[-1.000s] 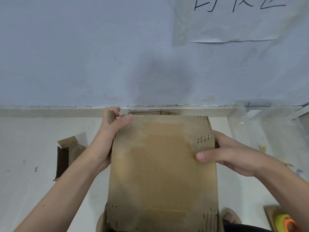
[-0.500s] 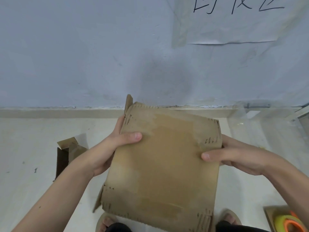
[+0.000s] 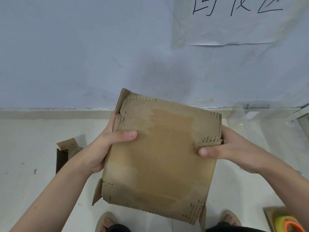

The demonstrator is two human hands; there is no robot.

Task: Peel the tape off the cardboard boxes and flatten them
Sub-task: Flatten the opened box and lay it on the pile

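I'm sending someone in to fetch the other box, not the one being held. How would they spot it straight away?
Start at the pale floor below the blue-grey wall. Left of the held cardboard box, beyond the left hand, a small box lies on the floor. It is much smaller than the held one, with a dark side and a raised flap.

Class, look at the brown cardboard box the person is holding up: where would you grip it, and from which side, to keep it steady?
Grip the brown cardboard box at its two opposite side edges, coming in from left and right. Its broad flat face is turned toward the camera and tilted, so only the edges give purchase. The left hand and right hand do this, thumbs on the face, fingers behind.
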